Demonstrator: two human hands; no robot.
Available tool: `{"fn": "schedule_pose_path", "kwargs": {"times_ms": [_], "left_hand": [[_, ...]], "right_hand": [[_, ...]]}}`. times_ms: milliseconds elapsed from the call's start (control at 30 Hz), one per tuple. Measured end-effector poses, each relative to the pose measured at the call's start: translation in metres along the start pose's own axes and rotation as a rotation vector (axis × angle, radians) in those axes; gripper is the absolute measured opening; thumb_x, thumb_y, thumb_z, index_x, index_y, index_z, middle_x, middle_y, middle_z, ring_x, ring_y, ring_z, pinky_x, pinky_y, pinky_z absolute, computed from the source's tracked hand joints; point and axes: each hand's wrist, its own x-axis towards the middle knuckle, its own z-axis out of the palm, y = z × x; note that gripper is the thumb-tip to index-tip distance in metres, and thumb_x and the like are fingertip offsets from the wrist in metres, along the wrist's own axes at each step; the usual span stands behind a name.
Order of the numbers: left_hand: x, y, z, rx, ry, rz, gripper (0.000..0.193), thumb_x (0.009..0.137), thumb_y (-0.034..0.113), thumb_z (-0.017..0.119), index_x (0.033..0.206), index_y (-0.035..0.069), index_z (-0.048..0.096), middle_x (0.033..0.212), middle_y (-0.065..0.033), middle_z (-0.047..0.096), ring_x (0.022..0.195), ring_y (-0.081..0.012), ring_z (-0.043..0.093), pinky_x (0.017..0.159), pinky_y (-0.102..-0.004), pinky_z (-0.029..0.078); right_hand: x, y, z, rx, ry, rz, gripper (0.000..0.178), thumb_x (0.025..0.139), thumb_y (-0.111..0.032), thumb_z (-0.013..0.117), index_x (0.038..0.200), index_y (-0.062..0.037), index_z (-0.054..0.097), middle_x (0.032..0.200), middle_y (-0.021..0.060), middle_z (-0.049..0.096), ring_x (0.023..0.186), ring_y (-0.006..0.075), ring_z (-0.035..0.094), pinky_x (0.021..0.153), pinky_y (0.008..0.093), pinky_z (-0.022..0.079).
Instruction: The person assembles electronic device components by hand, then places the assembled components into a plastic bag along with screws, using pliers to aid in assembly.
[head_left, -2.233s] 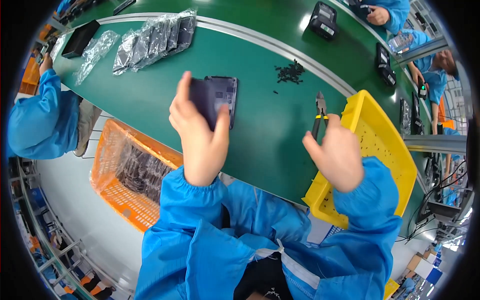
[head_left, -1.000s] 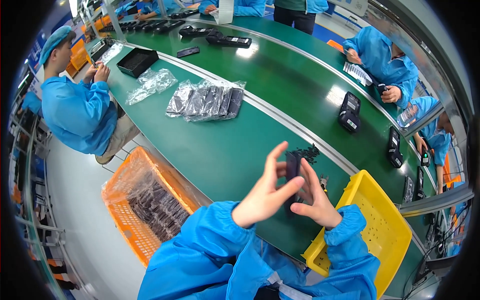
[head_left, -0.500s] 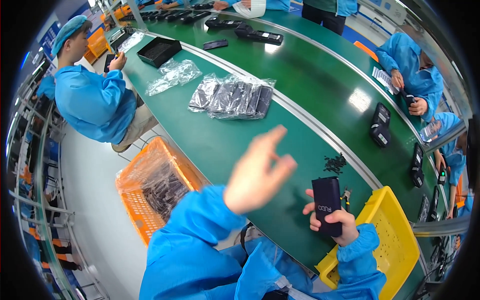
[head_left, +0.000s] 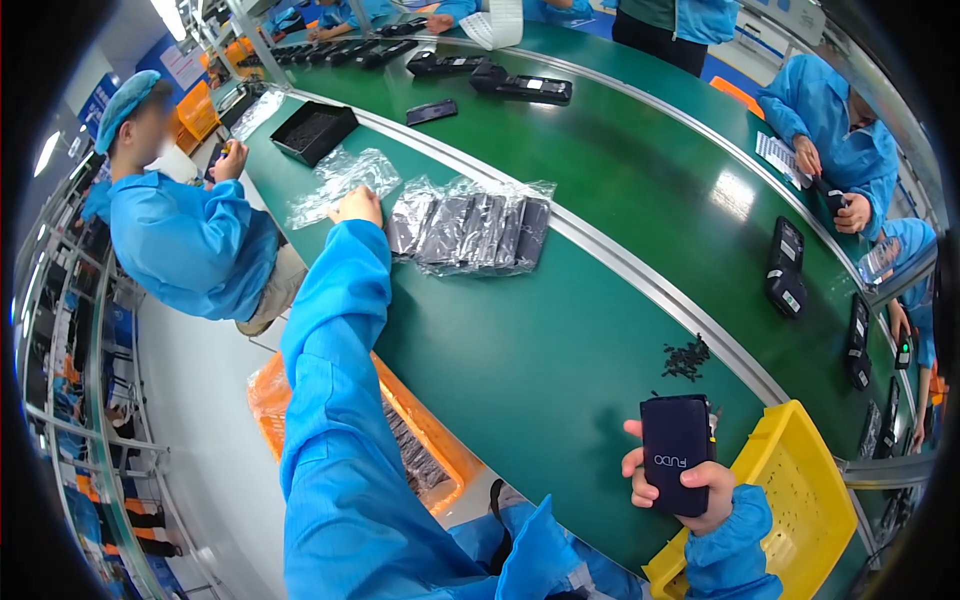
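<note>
My right hand (head_left: 708,492) grips a dark rectangular case (head_left: 673,452), its flat face turned up and light lettering on it. My left arm stretches far forward across the bench, and my left hand (head_left: 357,206) is at the near edge of some crumpled clear plastic bags (head_left: 350,175). Its fingers point away and are mostly hidden behind the back of the hand. Just right of that hand lies a row of dark cases wrapped in clear plastic (head_left: 468,232). A small heap of black parts (head_left: 685,358) lies beyond the held case.
A yellow bin (head_left: 800,500) stands by my right forearm. An orange crate (head_left: 450,480) of wrapped pieces sits below my left arm. A black tray (head_left: 313,132) is farther off. Handheld devices (head_left: 785,265) line the green conveyor (head_left: 640,150). Co-workers (head_left: 190,240) work around it.
My left hand has swung forward and left, from above the bench middle to the clear plastic bags. My right hand still holds the dark case, now slightly lower in view.
</note>
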Motion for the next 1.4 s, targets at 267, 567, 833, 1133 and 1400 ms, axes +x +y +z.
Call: {"fn": "schedule_pose_path", "kwargs": {"times_ms": [267, 567, 833, 1133, 1400], "left_hand": [[-0.045, 0.036, -0.109, -1.583, 0.063, 0.112, 0.02, 0.094, 0.022, 0.048, 0.105, 0.007, 0.056, 0.106, -0.0094, 0.062, 0.101, -0.0234, 0.058, 0.098, -0.0461, 0.038], [-0.263, 0.08, -0.22, -2.435, -0.94, 0.327, 0.024, 0.092, 0.016, 0.048, 0.115, 0.012, 0.044, 0.089, 0.0001, 0.06, 0.091, -0.0204, 0.06, 0.104, -0.0596, 0.027], [-0.349, 0.122, -0.195, -2.718, -1.359, 0.233, 0.028, 0.093, 0.015, 0.049, 0.119, 0.01, 0.041, 0.086, 0.0042, 0.054, 0.078, -0.0107, 0.056, 0.102, -0.0517, 0.035], [-0.4, 0.154, -0.198, -1.479, -0.111, 0.267, 0.026, 0.091, 0.007, 0.05, 0.116, 0.0, 0.047, 0.1, -0.0088, 0.057, 0.089, -0.0167, 0.053, 0.082, -0.0279, 0.042], [-0.422, 0.165, -0.24, -1.663, -1.114, 0.395, 0.01, 0.079, 0.002, 0.065, 0.085, 0.0, 0.057, 0.08, -0.0026, 0.059, 0.074, -0.0098, 0.056, 0.071, -0.023, 0.045]], "right_hand": [[-0.002, 0.002, 0.005, 0.012, -0.029, -0.071, 0.084, 0.061, -0.021, 0.061, 0.135, 0.0065, 0.03, 0.126, 0.0291, 0.044, 0.069, 0.0166, 0.049, 0.069, 0.0327, 0.044], [-0.036, -0.006, 0.041, -0.095, -0.298, -0.308, 0.1, 0.054, -0.013, 0.068, 0.14, 0.0011, 0.02, 0.14, 0.018, 0.029, 0.069, 0.0138, 0.045, 0.066, 0.0281, 0.039], [-0.08, 0.018, 0.033, -0.044, -0.296, -0.268, 0.099, 0.056, -0.011, 0.073, 0.142, -0.0043, 0.023, 0.139, 0.0307, 0.029, 0.066, 0.0151, 0.049, 0.063, 0.0285, 0.042], [-0.128, 0.03, 0.01, -0.683, 0.101, -0.359, 0.082, 0.06, -0.013, 0.065, 0.134, 0.0021, 0.035, 0.092, 0.0069, 0.055, 0.077, 0.015, 0.053, 0.069, 0.0247, 0.041], [-0.126, 0.053, 0.035, -1.864, 0.397, -0.731, 0.077, 0.047, -0.014, 0.073, 0.118, 0.0037, 0.049, 0.126, 0.0155, 0.048, 0.084, 0.0281, 0.058, 0.072, 0.0339, 0.048]]}}
